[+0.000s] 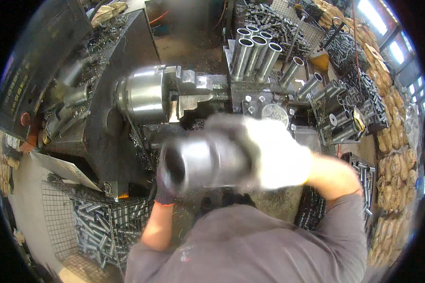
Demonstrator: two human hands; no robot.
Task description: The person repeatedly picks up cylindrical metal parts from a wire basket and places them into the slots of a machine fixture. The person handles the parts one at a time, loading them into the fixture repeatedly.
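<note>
My right hand [279,152], in a white work glove, grips a thick metal tube [202,162]. The tube is raised close to the camera and blurred, its open bore facing left. My left hand [164,192], in a dark glove with a red cuff, is at the tube's left end. Most of its fingers are hidden behind the tube, so its hold is not plain. Beyond the tube sits a lathe chuck [145,93] with stepped jaws [189,76]; no workpiece shows between them. Right of the chuck is a tool post [275,114] with several bolt heads.
Several steel tubes [258,53] stand upright behind the tool post. More tubes [343,102] crowd a shelf at right. A wire basket [58,212] at lower left holds short tubes [95,230]. Bins of metal parts [276,30] stand behind, with brown sacks [393,187] stacked along the right.
</note>
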